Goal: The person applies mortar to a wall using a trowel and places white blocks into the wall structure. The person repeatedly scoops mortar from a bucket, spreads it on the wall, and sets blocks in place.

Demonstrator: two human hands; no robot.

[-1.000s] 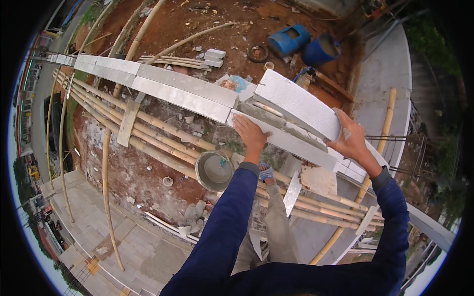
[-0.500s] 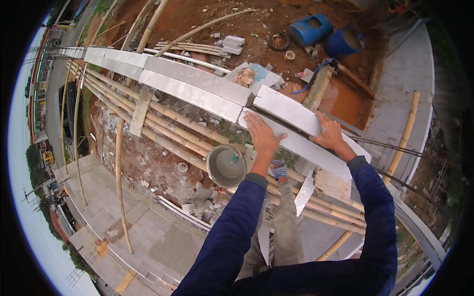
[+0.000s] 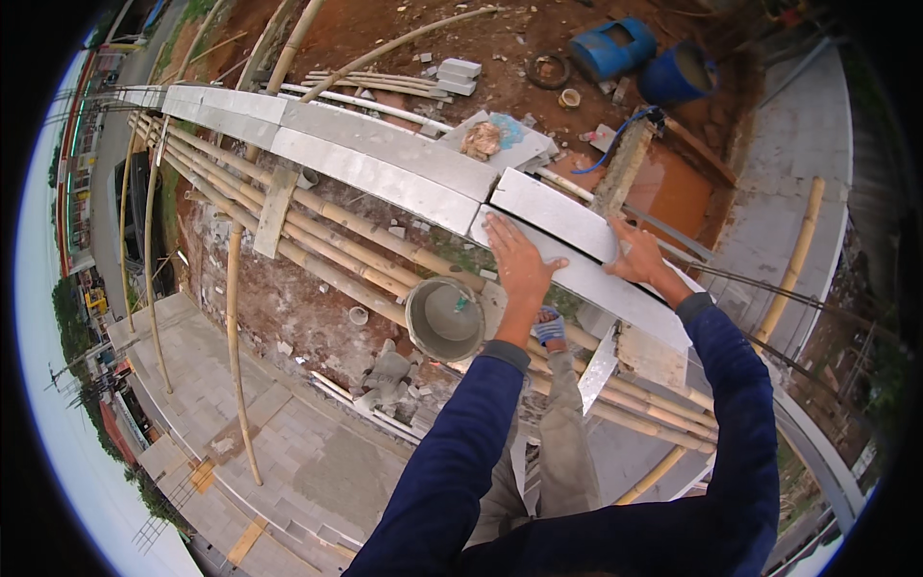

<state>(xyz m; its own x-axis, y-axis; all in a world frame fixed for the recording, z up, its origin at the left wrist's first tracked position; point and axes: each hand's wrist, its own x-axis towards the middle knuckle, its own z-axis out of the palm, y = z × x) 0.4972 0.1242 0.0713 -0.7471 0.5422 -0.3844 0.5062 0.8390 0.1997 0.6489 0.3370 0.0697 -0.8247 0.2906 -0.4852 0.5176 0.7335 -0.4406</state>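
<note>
Two long white lightweight concrete blocks lie side by side on top of a wall, a dark gap between them. On the near block [image 3: 615, 293] my left hand [image 3: 519, 262] lies with its fingers flat and its thumb stretched to the right. My right hand [image 3: 642, 258] rests farther right across the far block [image 3: 553, 210], fingers over its top and thumb apart at the gap. Left of both blocks, the laid block wall [image 3: 385, 149] runs away to the far left. A bucket [image 3: 446, 322] of grey mortar with a green-handled tool stands beside my left wrist.
Bamboo poles [image 3: 336, 255] run below the wall, with a board [image 3: 276, 213] across them. My sandalled foot [image 3: 550, 327] is among the poles. Beyond the wall are blue drums [image 3: 612, 50], stacked blocks [image 3: 459, 77] and a pit of brown water [image 3: 668, 197]. Thin rods [image 3: 769, 288] stick out at right.
The far block's left end sits closer to the laid wall, and the gap there looks narrower. Both hands stay on the blocks. The whole view has shifted slightly.
</note>
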